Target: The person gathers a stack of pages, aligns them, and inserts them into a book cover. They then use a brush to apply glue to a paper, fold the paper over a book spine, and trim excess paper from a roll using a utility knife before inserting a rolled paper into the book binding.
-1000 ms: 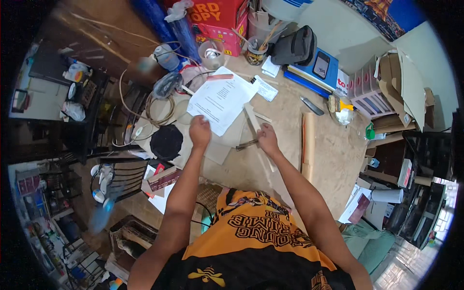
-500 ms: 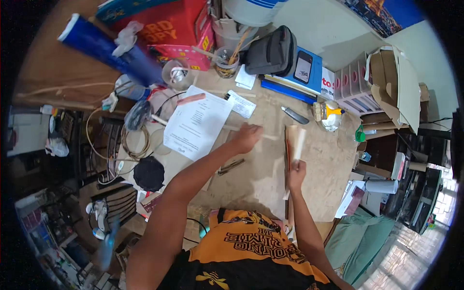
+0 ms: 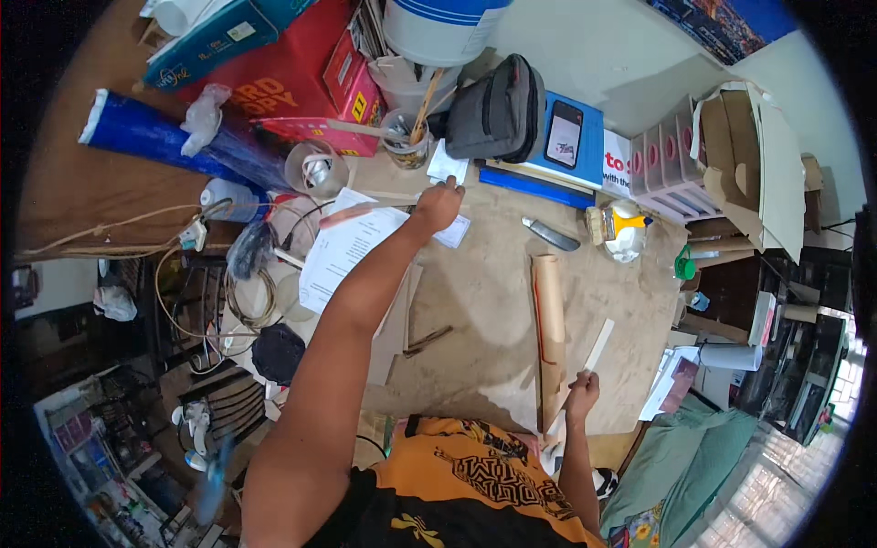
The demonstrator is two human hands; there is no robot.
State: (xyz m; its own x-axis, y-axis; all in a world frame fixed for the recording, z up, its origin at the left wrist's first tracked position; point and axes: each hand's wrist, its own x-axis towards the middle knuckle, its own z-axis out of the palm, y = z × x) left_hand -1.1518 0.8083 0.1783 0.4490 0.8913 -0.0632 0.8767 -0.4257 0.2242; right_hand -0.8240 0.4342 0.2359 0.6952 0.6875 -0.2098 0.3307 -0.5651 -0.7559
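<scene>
My right hand [image 3: 582, 393] is closed round a narrow white strip [image 3: 599, 342], which slants up and away from my fingers. Just left of it lies a roll of brown paper [image 3: 550, 320] with a reddish line along its side. My left arm reaches across the table. At the near edge of a small stack of white paper [image 3: 447, 163], my left hand [image 3: 439, 206] has its fingers bunched together; whether they pinch anything is hidden. A printed card [image 3: 453, 232] shows partly beside that wrist, and a printed sheet [image 3: 343, 251] lies left of the forearm.
A utility knife [image 3: 551, 235] and a wide brush [image 3: 618, 223] lie toward the back right. Behind stand a grey case [image 3: 493, 110], a phone [image 3: 565, 134] on blue books, and a cup of sticks [image 3: 405, 146]. A blue roll [image 3: 164, 137] and coiled cable [image 3: 248, 297] are left.
My left hand has moved farther away, up to the white paper stack. My right hand has come nearer and to the right, off the brown roll, with the white strip in it.
</scene>
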